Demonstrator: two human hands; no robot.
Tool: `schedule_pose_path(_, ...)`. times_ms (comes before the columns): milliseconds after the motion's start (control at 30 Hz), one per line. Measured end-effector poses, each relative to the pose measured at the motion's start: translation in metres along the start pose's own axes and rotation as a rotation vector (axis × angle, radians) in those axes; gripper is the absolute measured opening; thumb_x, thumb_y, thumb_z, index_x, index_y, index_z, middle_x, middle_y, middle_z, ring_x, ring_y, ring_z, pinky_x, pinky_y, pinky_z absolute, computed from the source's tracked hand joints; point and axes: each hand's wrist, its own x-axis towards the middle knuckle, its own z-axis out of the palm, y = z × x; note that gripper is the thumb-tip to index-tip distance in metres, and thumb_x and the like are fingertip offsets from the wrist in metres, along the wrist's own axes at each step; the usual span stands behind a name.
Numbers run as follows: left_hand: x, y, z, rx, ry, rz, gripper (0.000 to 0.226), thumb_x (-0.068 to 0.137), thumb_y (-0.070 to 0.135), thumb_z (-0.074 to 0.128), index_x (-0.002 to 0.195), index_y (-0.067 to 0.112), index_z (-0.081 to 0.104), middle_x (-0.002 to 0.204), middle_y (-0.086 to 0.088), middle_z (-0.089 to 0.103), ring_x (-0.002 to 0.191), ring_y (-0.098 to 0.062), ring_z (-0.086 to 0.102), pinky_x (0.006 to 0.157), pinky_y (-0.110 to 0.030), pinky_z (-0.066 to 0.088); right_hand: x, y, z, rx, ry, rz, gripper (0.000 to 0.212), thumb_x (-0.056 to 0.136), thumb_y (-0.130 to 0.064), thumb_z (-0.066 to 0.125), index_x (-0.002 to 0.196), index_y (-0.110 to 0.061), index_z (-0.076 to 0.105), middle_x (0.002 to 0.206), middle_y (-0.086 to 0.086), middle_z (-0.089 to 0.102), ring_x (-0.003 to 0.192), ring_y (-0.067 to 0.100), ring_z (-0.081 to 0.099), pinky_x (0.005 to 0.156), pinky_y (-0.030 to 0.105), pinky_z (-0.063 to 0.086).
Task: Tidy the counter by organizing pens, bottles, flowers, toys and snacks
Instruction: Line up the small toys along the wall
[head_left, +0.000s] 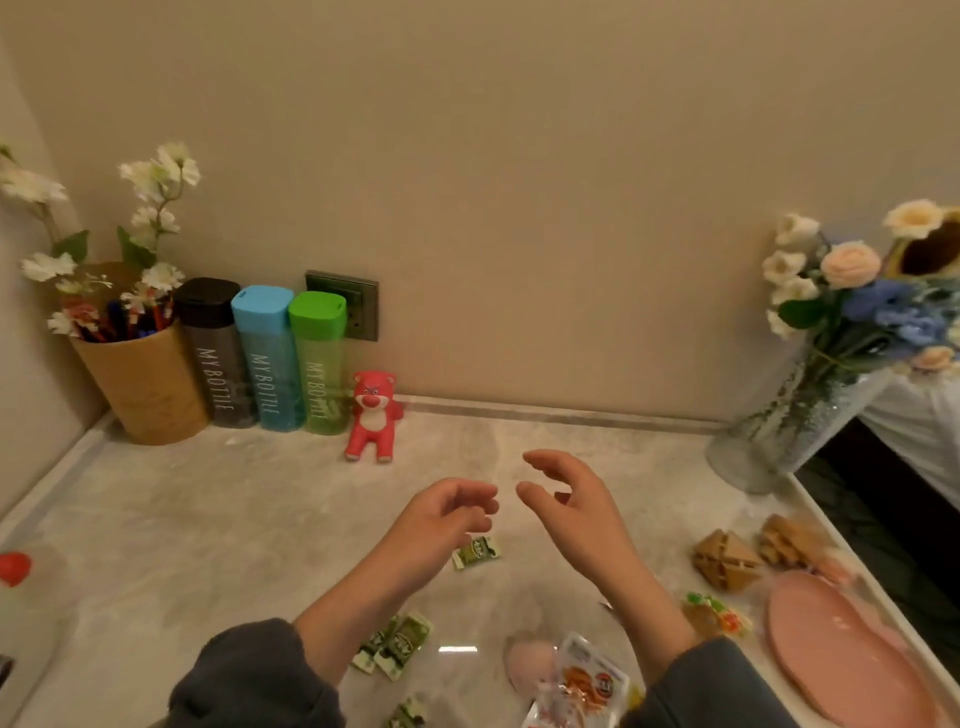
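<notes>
The pale marble table (208, 519) fills the lower view. At its right back corner stands a glass vase (789, 415) of blue, white and peach flowers (852, 265). In the left back corner a brown cup (145, 384) holds pens (130, 322) and white blossom. Just beside it, in a row against the wall, stand the black bottle (215, 353), the blue bottle (270, 358) and the green bottle (319, 364).

Both hands hover over the middle of the table, near each other but apart. The left hand (441, 514) and the right hand (576, 504) have loosely curled fingers and hold nothing. The red bear toy (371, 415) sits beyond the left hand, beside the green bottle. Two wooden puzzles (727, 561) lie to the right of the right hand. A snack packet (587, 680) lies near the right forearm, and one green candy (475, 552) lies just under the left hand.
</notes>
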Motion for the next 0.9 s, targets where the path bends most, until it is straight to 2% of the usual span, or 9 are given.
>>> schedule_pose_path(233, 0.006, 0.002, 0.102, 0.036, -0.150, -0.037, 0.025, 0.089, 0.010, 0.057, 0.108, 0.025, 0.064, 0.103, 0.008, 0.070, 0.095, -0.006, 0.067, 0.082, -0.022, 0.050, -0.037, 0.058, -0.087, -0.026, 0.125, 0.114, 0.029, 0.089, -0.027, 0.064, 0.114, -0.038, 0.057, 0.122, -0.015, 0.057, 0.111, -0.002, 0.050, 0.082, 0.012, 0.039)
schedule_pose_path(367, 0.018, 0.009, 0.156, 0.077, -0.201, -0.013, 0.026, 0.089, 0.009, 0.057, 0.111, 0.022, 0.063, 0.105, 0.006, 0.070, 0.097, -0.007, 0.065, 0.080, -0.020, 0.050, -0.047, 0.083, -0.134, -0.033, 0.171, 0.162, 0.030, 0.088, -0.024, 0.065, 0.115, -0.036, 0.058, 0.121, -0.012, 0.058, 0.113, 0.005, 0.052, 0.095, 0.026, 0.044)
schedule_pose_path(433, 0.027, 0.010, 0.181, 0.095, -0.214, 0.012, 0.026, 0.090, 0.008, 0.057, 0.111, 0.021, 0.063, 0.106, 0.006, 0.070, 0.097, -0.006, 0.065, 0.075, -0.014, 0.050, -0.049, 0.097, -0.156, -0.028, 0.199, 0.167, 0.031, 0.087, -0.024, 0.065, 0.114, -0.037, 0.059, 0.118, -0.013, 0.059, 0.112, 0.004, 0.053, 0.096, 0.029, 0.046)
schedule_pose_path(500, 0.037, 0.011, 0.203, 0.112, -0.221, 0.038, 0.026, 0.091, 0.008, 0.057, 0.111, 0.023, 0.062, 0.107, 0.006, 0.069, 0.098, -0.004, 0.063, 0.072, -0.009, 0.048, -0.050, 0.112, -0.176, -0.032, 0.222, 0.162, 0.031, 0.087, -0.026, 0.066, 0.114, -0.039, 0.058, 0.118, -0.016, 0.058, 0.112, 0.002, 0.052, 0.094, 0.025, 0.045)
schedule_pose_path(667, 0.065, 0.006, 0.257, 0.227, -0.242, 0.082, 0.033, 0.088, 0.009, 0.061, 0.113, 0.028, 0.055, 0.118, 0.004, 0.060, 0.108, -0.009, 0.057, 0.089, -0.021, 0.048, -0.042, 0.149, -0.216, -0.093, 0.234, 0.183, 0.039, 0.083, -0.027, 0.068, 0.119, -0.037, 0.056, 0.122, -0.013, 0.056, 0.113, 0.005, 0.052, 0.096, 0.030, 0.046)
schedule_pose_path(733, 0.076, 0.002, 0.274, 0.320, -0.241, 0.117, 0.037, 0.086, 0.014, 0.064, 0.115, 0.033, 0.052, 0.119, 0.009, 0.057, 0.111, -0.006, 0.053, 0.086, -0.013, 0.043, -0.036, 0.163, -0.227, -0.119, 0.231, 0.164, 0.043, 0.082, -0.023, 0.069, 0.121, -0.033, 0.056, 0.122, -0.010, 0.057, 0.112, 0.005, 0.055, 0.094, 0.027, 0.048)
schedule_pose_path(800, 0.085, -0.001, 0.285, 0.441, -0.238, 0.157, 0.040, 0.084, 0.021, 0.064, 0.118, 0.037, 0.051, 0.121, 0.014, 0.053, 0.108, 0.001, 0.050, 0.077, -0.005, 0.036, -0.029, 0.176, -0.235, -0.182, 0.227, 0.142, 0.046, 0.080, -0.021, 0.069, 0.123, -0.031, 0.055, 0.121, -0.011, 0.056, 0.105, -0.007, 0.055, 0.085, 0.012, 0.045)
schedule_pose_path(867, 0.094, -0.003, 0.293, 0.534, -0.235, 0.160, 0.045, 0.083, 0.024, 0.065, 0.123, 0.036, 0.050, 0.125, 0.013, 0.048, 0.103, 0.003, 0.048, 0.077, -0.006, 0.035, -0.022, 0.186, -0.243, -0.300, 0.221, 0.106, 0.050, 0.078, -0.023, 0.069, 0.125, -0.032, 0.054, 0.117, -0.015, 0.053, 0.094, -0.023, 0.047, 0.071, -0.001, 0.038)
schedule_pose_path(900, 0.098, -0.003, 0.296, 0.582, -0.242, 0.150, 0.048, 0.082, 0.024, 0.065, 0.127, 0.034, 0.050, 0.127, 0.011, 0.045, 0.105, 0.000, 0.047, 0.081, -0.009, 0.035, -0.017, 0.190, -0.248, -0.359, 0.201, 0.083, 0.054, 0.077, -0.024, 0.070, 0.127, -0.031, 0.053, 0.120, -0.014, 0.051, 0.096, -0.025, 0.044, 0.072, -0.003, 0.036)
